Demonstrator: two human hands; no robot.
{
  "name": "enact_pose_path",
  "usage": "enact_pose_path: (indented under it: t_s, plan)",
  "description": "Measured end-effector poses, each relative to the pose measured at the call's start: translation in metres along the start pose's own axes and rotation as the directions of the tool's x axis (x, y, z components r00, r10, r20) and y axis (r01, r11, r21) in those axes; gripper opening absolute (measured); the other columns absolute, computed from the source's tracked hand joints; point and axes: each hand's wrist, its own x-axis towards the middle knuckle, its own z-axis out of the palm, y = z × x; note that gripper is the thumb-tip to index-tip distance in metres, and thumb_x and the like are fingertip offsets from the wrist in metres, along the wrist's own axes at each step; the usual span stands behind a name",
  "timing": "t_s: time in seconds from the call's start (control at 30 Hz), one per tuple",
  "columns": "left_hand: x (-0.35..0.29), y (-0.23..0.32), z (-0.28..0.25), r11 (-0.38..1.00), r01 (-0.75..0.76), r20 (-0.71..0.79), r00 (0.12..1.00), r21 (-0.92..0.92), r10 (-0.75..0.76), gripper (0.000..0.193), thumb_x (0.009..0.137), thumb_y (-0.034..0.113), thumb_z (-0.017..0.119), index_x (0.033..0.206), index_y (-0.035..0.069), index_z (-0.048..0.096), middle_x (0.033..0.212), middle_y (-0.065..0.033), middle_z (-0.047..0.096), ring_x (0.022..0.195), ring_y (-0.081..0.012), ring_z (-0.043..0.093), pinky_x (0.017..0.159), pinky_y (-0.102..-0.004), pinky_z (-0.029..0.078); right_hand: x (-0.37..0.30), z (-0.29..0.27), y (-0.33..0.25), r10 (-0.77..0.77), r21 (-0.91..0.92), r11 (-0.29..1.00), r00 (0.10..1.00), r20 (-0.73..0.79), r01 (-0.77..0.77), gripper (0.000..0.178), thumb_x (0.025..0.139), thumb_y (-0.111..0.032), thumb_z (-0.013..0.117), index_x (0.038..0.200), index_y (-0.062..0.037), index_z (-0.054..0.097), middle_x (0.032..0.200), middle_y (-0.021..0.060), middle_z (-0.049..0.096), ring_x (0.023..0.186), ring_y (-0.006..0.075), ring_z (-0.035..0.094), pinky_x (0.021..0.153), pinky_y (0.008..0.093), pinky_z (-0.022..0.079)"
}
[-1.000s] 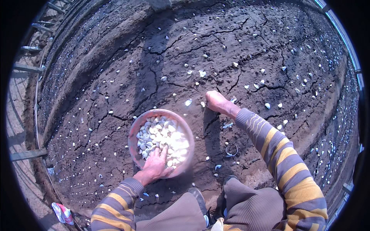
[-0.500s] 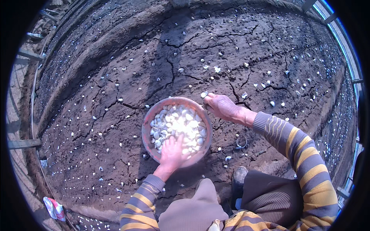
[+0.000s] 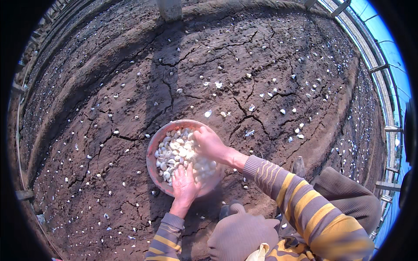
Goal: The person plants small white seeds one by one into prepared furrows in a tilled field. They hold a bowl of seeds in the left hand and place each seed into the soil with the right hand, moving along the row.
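Note:
A round pinkish basin (image 3: 153, 174) stands on the soil in front of me, filled with pale garlic cloves (image 3: 170, 153). My left hand (image 3: 184, 186) reaches in from the near side. Its fingers lie stretched out over the cloves. Across the basin's right rim comes my right hand (image 3: 210, 144), its fingers curled down at the cloves. Whatever is between those fingertips is hidden. Beyond the rim, a white piece (image 3: 208, 113) rests on the ground.
Cracked brown soil (image 3: 130, 104) spreads all round, dotted with scattered cloves. A post (image 3: 170, 9) rises at the far edge. Along the right runs a frame with blue sheeting (image 3: 397, 74). My bent knee (image 3: 348, 191) is right of the basin.
My right hand has left the ground beyond the basin, letting go of a white piece there, and moved left into the basin. My left hand stays among the cloves. The view has shifted.

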Motion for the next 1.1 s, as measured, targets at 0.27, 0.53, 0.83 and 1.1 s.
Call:
enact_pose_path:
  t_s: [0.27,0.53,0.83,1.1]
  plan:
    - [0.002,0.011,-0.001,0.997,0.036,-0.024,0.999,-0.071,-0.038,0.077,0.067,0.044,0.081,0.129,0.006,0.054,0.125,-0.0207,0.050,0.114,-0.0360,0.047,0.098,-0.0466,0.040,-0.053,-0.088,0.179,0.509,0.312,0.847,0.826,-0.241,-0.431,0.028,0.083,-0.011,0.067,0.106,0.0033,0.067,0.089,0.0166,0.071,0.079,0.0186,0.067,0.072,0.0323,0.052]
    - [0.001,0.015,-0.009,0.996,0.077,0.010,0.997,-0.037,-0.077,0.079,0.066,0.040,0.083,0.131,0.006,0.053,0.127,-0.0211,0.049,0.118,-0.0374,0.045,0.102,-0.0465,0.038,0.011,-0.105,0.259,0.419,0.207,0.902,0.883,-0.209,-0.379,0.023,0.076,-0.010,0.066,0.094,0.0035,0.070,0.093,0.0240,0.069,0.090,0.0339,0.069,0.081,0.0386,0.053]
    - [0.003,0.021,-0.006,0.995,0.090,0.009,0.996,-0.033,-0.089,0.079,0.065,0.037,0.084,0.130,0.005,0.053,0.127,-0.0224,0.048,0.119,-0.0387,0.044,0.103,-0.0472,0.037,0.039,-0.093,0.286,0.383,-0.018,0.920,0.908,-0.171,-0.391,0.014,0.071,-0.004,0.065,0.084,0.0002,0.069,0.088,0.0207,0.069,0.088,0.0348,0.067,0.078,0.0401,0.053]
    - [0.002,0.015,0.008,0.983,0.031,-0.101,0.994,-0.183,-0.050,0.038,0.074,0.011,0.071,0.111,0.008,0.061,0.100,-0.0145,0.053,0.099,-0.0343,0.052,0.085,-0.0439,0.046,0.012,-0.087,0.260,0.256,-0.115,0.946,0.919,-0.300,-0.302,0.018,0.083,-0.013,0.064,0.098,-0.0021,0.060,0.097,0.0196,0.065,0.094,0.0380,0.063,0.081,0.0462,0.051]
